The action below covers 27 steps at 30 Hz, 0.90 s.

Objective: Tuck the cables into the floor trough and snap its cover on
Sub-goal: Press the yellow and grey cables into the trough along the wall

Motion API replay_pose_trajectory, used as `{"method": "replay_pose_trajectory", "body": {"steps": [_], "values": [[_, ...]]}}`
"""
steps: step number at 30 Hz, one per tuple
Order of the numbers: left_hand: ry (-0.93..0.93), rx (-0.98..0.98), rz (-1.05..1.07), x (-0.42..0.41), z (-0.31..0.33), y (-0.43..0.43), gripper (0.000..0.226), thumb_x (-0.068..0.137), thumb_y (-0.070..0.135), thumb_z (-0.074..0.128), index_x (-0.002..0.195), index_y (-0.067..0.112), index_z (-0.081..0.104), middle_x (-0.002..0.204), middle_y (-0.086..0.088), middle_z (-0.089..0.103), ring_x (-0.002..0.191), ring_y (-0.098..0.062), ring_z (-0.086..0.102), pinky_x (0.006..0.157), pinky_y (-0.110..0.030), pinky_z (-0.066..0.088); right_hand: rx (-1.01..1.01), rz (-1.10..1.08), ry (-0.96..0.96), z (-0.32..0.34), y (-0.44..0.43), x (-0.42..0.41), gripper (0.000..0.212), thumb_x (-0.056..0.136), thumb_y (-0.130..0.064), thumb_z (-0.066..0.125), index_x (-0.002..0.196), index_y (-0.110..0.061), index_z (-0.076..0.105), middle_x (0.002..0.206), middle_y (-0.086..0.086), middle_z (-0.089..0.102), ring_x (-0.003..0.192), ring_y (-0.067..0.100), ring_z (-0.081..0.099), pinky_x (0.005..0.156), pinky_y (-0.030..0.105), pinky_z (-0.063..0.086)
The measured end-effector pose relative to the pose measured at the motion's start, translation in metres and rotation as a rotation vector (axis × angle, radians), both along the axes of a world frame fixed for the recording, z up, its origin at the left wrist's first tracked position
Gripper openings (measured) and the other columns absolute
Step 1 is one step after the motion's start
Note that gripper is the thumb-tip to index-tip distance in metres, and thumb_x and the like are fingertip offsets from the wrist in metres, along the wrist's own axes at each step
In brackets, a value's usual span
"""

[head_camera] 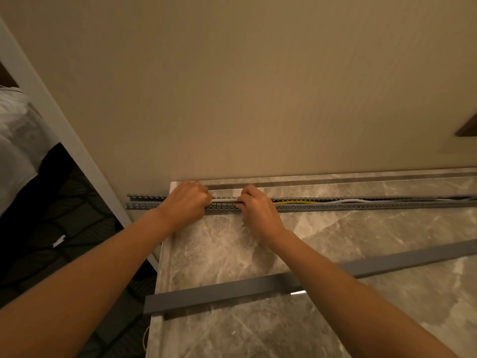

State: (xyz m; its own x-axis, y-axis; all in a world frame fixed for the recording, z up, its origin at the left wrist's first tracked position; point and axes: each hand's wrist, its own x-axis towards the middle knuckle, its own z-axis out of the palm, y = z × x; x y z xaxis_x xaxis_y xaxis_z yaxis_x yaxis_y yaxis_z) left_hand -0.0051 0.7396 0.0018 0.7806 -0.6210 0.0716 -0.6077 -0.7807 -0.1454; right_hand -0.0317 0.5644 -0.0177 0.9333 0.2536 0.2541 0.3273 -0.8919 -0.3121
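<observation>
A long grey slotted trough [361, 205] lies on the marble floor along the beige wall, its left end past the tile edge. White, yellow and black cables [343, 201] run inside it. My left hand [184, 202] and my right hand [254, 205] sit close together over the trough, fingers curled down into it on a white cable [224, 200] that shows between them. The flat grey cover [232, 290] lies loose on the floor nearer to me, slanting up to the right under my right forearm.
The marble floor [374, 254] ends at a step on the left, beside dark patterned carpet [51, 228]. A white bed frame [64, 130] with light bedding stands at far left. A dark object [467, 129] juts out at the right wall.
</observation>
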Motion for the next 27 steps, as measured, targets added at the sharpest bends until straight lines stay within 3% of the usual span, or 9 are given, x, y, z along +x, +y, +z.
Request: {"method": "replay_pose_trajectory", "body": {"steps": [4,5,7,10,13,18,21,24,27], "values": [[0.039,-0.102,0.140,-0.002,-0.005,-0.010,0.020,0.081,0.000,0.050,0.085,-0.004,0.069,0.095,-0.021,0.070,0.089,-0.037,0.062,0.078,-0.041,0.048,-0.169,-0.036,0.009,0.004,0.006,-0.004,0.027,0.037,0.002,0.087,0.048,-0.007,0.065,0.053,0.005,0.060,0.043,0.020,0.057,0.041,0.021,0.046],[0.055,-0.118,0.166,-0.002,-0.007,-0.009,0.021,0.082,0.001,0.049,0.088,-0.003,0.068,0.098,-0.021,0.069,0.092,-0.036,0.061,0.079,-0.041,0.047,-0.217,-0.032,0.012,0.008,0.007,-0.008,0.025,0.039,0.005,0.084,0.051,-0.006,0.065,0.054,0.007,0.062,0.045,0.022,0.059,0.042,0.022,0.046],[0.070,-0.148,0.189,-0.001,-0.013,-0.005,0.020,0.084,0.002,0.049,0.092,0.000,0.067,0.100,-0.019,0.069,0.094,-0.035,0.060,0.080,-0.041,0.047,-0.193,-0.019,0.068,0.012,0.009,-0.012,0.017,0.063,0.012,0.069,0.076,0.002,0.066,0.076,0.018,0.067,0.066,0.034,0.065,0.056,0.033,0.050],[0.092,-0.174,0.216,-0.002,-0.016,-0.003,0.018,0.089,0.006,0.049,0.094,0.002,0.066,0.098,-0.018,0.069,0.092,-0.034,0.060,0.077,-0.040,0.047,-0.204,-0.051,0.129,0.014,0.010,-0.005,0.017,0.087,0.005,0.048,0.101,0.001,0.055,0.106,0.019,0.062,0.094,0.036,0.059,0.072,0.039,0.043],[0.156,-0.213,0.249,-0.002,-0.012,-0.004,0.023,0.095,0.015,0.047,0.102,0.006,0.066,0.102,-0.017,0.068,0.095,-0.033,0.060,0.078,-0.038,0.047,-0.266,-0.040,0.150,0.022,0.014,0.000,0.017,0.090,0.000,0.046,0.103,-0.001,0.056,0.109,0.016,0.061,0.098,0.034,0.058,0.070,0.036,0.039],[0.209,-0.322,0.306,-0.004,0.002,0.018,0.040,0.090,0.021,0.048,0.128,0.011,0.055,0.127,-0.016,0.058,0.116,-0.030,0.052,0.099,-0.039,0.043,-0.272,-0.014,0.092,0.024,0.019,-0.004,0.026,0.082,0.008,0.047,0.106,0.003,0.056,0.118,0.020,0.054,0.112,0.034,0.048,0.090,0.040,0.041],[0.083,-0.482,0.459,-0.011,0.005,0.040,0.057,0.079,0.022,0.038,0.131,0.004,0.050,0.134,-0.020,0.050,0.124,-0.033,0.043,0.106,-0.044,0.035,-0.206,0.004,0.057,0.021,0.030,-0.004,0.028,0.079,0.010,0.046,0.105,0.003,0.054,0.116,0.021,0.052,0.109,0.035,0.047,0.089,0.041,0.039],[-0.021,-0.674,0.683,-0.016,0.001,0.057,0.047,0.087,0.005,0.045,0.132,-0.003,0.038,0.137,-0.024,0.039,0.124,-0.037,0.039,0.105,-0.047,0.035,-0.159,0.093,0.033,0.017,0.054,0.000,0.033,0.083,0.005,0.047,0.116,0.001,0.050,0.119,0.018,0.051,0.112,0.036,0.046,0.097,0.041,0.037],[0.164,-1.030,0.978,-0.020,-0.005,0.073,0.054,0.092,0.013,0.046,0.137,-0.002,0.023,0.142,-0.020,0.032,0.121,-0.035,0.044,0.098,-0.043,0.042,-0.106,0.177,0.069,0.014,0.085,0.006,0.039,0.089,-0.004,0.048,0.128,-0.004,0.044,0.129,0.015,0.049,0.121,0.032,0.043,0.106,0.040,0.030]]}}
